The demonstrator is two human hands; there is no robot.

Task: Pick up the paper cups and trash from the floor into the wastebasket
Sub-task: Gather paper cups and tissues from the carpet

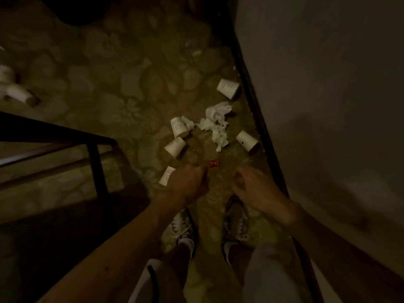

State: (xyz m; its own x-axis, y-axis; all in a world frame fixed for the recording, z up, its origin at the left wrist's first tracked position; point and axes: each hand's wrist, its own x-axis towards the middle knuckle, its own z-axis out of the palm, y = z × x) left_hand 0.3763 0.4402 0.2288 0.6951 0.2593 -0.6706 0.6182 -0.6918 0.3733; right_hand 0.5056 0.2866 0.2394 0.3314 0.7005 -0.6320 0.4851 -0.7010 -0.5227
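Note:
Several white paper cups lie on their sides on the dim patterned carpet: one cup [228,88] by the baseboard, one cup [179,127], one cup [175,147] and one cup [248,141]. Another cup [166,176] is partly hidden behind my left hand [185,184]. Crumpled white tissue [216,125] lies among them, and a small red wrapper [213,164] lies just beyond my hands. My left hand hovers above the floor with its fingers curled and holds nothing that I can see. My right hand [255,189] hangs empty, fingers loosely curled. No wastebasket is in view.
A black metal railing [98,162] runs along the left over a stair drop. A pale wall with a dark baseboard [251,84] closes the right side. Blurred white cups [19,92] lie at the far left. My shoes [236,219] stand just behind the trash.

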